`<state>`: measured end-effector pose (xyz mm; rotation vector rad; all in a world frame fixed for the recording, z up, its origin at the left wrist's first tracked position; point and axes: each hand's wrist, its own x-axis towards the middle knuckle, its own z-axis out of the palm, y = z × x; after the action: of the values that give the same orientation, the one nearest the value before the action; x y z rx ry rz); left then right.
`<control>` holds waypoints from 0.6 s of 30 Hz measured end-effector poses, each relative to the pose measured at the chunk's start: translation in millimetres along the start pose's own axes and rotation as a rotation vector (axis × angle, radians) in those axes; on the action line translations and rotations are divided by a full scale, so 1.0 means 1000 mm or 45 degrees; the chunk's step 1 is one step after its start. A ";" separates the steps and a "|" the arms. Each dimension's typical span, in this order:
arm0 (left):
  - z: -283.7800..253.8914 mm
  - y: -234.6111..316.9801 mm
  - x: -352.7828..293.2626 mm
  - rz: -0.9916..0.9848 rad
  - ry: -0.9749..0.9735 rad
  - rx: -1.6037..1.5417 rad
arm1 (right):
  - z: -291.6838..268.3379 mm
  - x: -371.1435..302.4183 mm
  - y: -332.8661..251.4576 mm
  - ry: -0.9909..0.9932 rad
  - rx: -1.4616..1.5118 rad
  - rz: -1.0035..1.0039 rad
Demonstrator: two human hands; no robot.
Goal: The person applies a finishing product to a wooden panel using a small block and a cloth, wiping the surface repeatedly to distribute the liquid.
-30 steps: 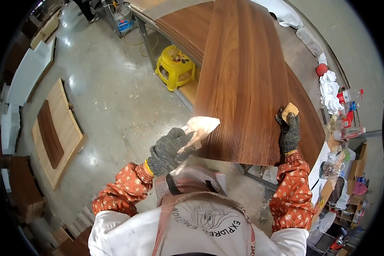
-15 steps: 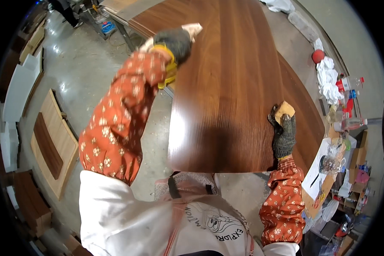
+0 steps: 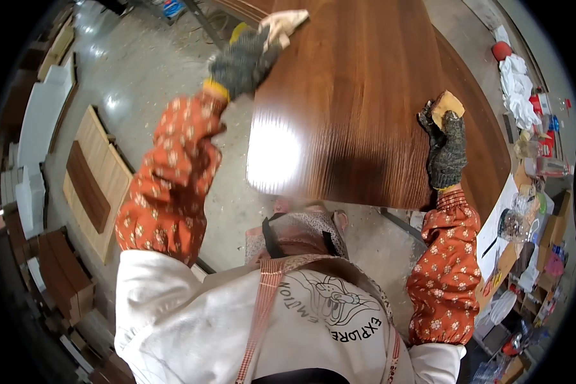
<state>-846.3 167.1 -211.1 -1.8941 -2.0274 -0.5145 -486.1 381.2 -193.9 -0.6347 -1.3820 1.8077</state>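
A brown wood-grain panel (image 3: 352,96) lies flat in front of me, its near left part shining with glare. At its far left edge, my left hand (image 3: 242,64), in a dark grey knit glove with a yellow cuff, is closed round a pale cloth (image 3: 284,25) that laps onto the panel. My right hand (image 3: 448,150), gloved alike, rests at the panel's right edge. Between its thumb and fingers sits a tan block (image 3: 447,109) with a pale face; its exact kind is unclear. Both forearms wear orange flowered sleeves.
Another brown panel (image 3: 477,153) shows beneath, to the right. Paper (image 3: 493,240), plastic bottles (image 3: 550,168), crumpled white wrapping (image 3: 518,89) and a red ball (image 3: 501,50) lie farther right. Boards (image 3: 112,160) and stacked brown pieces (image 3: 61,275) are on the left.
The view has shifted, so the panel sits higher in it. My left hand with the cloth has come nearer along the panel's left edge. My right hand stays at the right edge.
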 end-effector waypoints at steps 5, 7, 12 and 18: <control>-0.033 0.090 -0.119 -0.362 -0.001 -0.259 | 0.013 0.004 0.005 -0.089 0.096 0.032; -0.049 0.127 -0.161 -0.423 0.027 -0.275 | 0.012 0.005 0.010 -0.189 0.162 0.102; -0.069 0.211 -0.217 -0.587 0.214 -0.309 | 0.025 -0.001 0.008 -0.331 0.163 0.172; -0.092 0.292 -0.176 -0.966 0.435 -0.294 | 0.031 -0.008 0.010 -0.509 0.124 0.183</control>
<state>-543.9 -14.1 -198.5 -0.9609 -2.4563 -1.2005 -508.2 355.3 -195.1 -0.3374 -1.5221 2.1893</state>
